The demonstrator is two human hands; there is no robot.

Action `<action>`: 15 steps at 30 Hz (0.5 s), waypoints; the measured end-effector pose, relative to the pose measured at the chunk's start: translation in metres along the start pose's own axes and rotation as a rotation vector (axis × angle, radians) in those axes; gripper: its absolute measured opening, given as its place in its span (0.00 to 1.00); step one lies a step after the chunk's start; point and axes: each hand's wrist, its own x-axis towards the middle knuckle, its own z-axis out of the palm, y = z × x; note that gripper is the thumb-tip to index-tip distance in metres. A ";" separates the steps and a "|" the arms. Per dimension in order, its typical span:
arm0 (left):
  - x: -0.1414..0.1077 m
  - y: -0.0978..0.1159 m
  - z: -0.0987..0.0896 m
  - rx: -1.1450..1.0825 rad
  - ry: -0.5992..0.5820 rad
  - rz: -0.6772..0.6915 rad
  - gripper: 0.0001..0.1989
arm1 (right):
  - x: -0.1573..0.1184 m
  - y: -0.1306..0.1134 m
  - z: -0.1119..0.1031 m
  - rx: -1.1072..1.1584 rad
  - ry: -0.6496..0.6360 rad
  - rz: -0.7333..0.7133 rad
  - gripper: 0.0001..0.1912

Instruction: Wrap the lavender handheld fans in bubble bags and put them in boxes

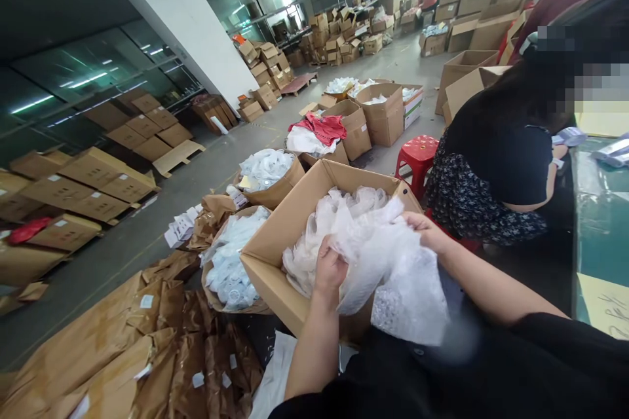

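Observation:
Both hands hold a crumpled sheet of translucent white bubble wrap over the near side of an open cardboard box. My left hand has its fingers closed on the sheet's left part. At the sheet's upper right edge, my right hand pinches it. More whitish plastic wrap lies bunched inside the box. The sheet's lower end hangs at the box's near rim, close to my black shirt.
Bags of clear plastic items stand left of the box, beside brown wrapped parcels. A red stool is behind it. At right, a seated person works at a green table. Cartons stand beyond.

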 end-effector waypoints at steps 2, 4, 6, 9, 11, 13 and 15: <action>-0.015 -0.015 0.001 -0.171 -0.105 0.033 0.14 | -0.014 -0.018 -0.007 -0.020 0.059 -0.036 0.17; -0.030 -0.026 0.002 -0.257 -0.384 0.058 0.15 | -0.030 -0.033 -0.014 -0.052 0.077 -0.042 0.14; -0.041 -0.028 0.003 -0.178 -0.754 0.074 0.14 | -0.045 -0.043 -0.018 -0.044 0.081 -0.008 0.12; -0.027 -0.020 -0.004 0.021 -1.158 0.095 0.13 | -0.056 -0.049 -0.021 0.029 0.130 0.082 0.13; 0.007 -0.017 -0.012 0.106 -1.048 0.089 0.15 | -0.055 -0.048 -0.022 0.078 0.192 0.149 0.12; 0.054 -0.022 -0.017 0.219 -0.631 0.050 0.18 | -0.050 -0.040 -0.024 0.119 0.234 0.206 0.10; 0.104 -0.034 -0.014 0.360 -0.258 -0.016 0.27 | -0.040 -0.025 -0.027 0.106 0.221 0.280 0.09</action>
